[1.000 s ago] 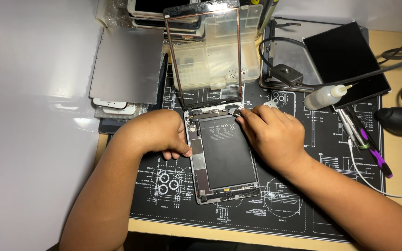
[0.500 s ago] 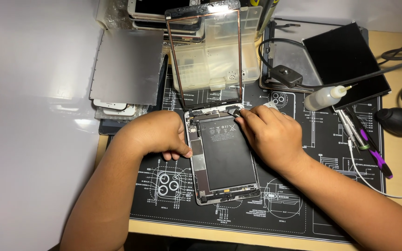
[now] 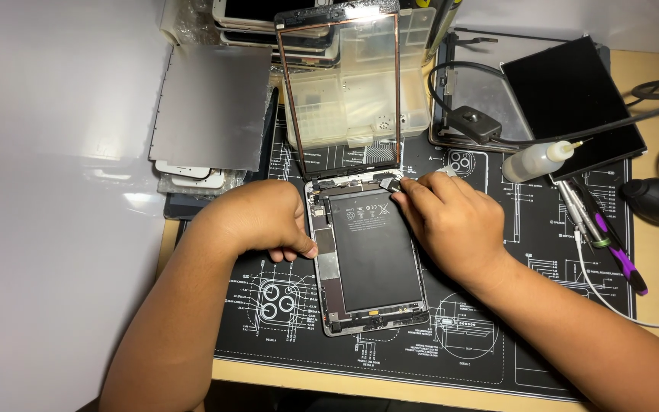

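Left hand (image 3: 257, 217): curled, empty, thumb pressing the opened tablet's (image 3: 368, 255) left edge.
Right hand (image 3: 451, 217): fingertips pinching a small part at the tablet's top edge.

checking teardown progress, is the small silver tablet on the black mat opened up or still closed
Opened up. The small silver tablet shows its black battery and boards, and its clear front glass panel is flipped up behind it.
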